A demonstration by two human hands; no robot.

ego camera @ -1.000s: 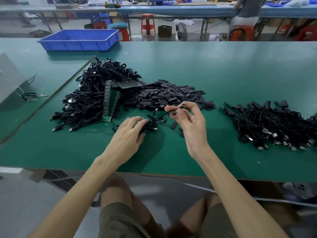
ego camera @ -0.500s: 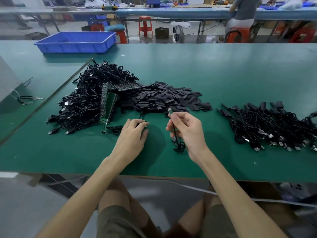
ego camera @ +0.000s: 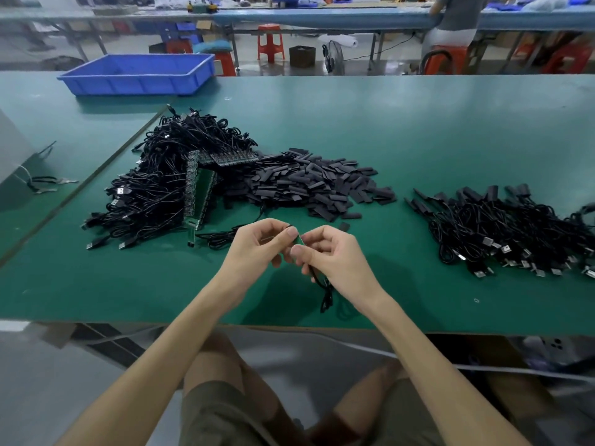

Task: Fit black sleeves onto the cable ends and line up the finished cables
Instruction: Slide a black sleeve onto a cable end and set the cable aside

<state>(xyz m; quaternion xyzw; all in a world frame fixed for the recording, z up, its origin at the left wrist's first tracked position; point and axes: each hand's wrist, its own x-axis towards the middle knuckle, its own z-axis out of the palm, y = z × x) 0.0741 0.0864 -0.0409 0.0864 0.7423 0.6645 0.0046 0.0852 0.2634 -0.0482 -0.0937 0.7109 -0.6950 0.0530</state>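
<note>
Head view, the only one: both hands meet low over the near part of the green table point(ego camera: 418, 130). The right hand point(ego camera: 338, 259) has its fingers curled round one black cable point(ego camera: 325, 294), whose loop hangs below the palm down to the tabletop. The left hand point(ego camera: 257, 249) is curled too, thumb and forefinger pinching the cable's small green end point(ego camera: 299, 240) between the two hands. The left fingers cover that spot, so I cannot tell whether a sleeve is already in them.

Three heaps lie beyond the hands, each too tangled to count:
- The bare cables point(ego camera: 161, 188) are on the left.
- The black sleeves point(ego camera: 309, 185) are in the middle, touching the bare cables.
- The sleeved cables point(ego camera: 508, 233) lie well apart on the right, cut off by the frame edge.

Green circuit strips point(ego camera: 200, 191) lean in the left heap, partly buried, and their number is unclear. One loose sleeve point(ego camera: 344, 226) lies just beyond the right hand. One blue tray point(ego camera: 138, 75) stands at the far left of the table. A person point(ego camera: 457, 24) at the back bench is cut off at the top.
</note>
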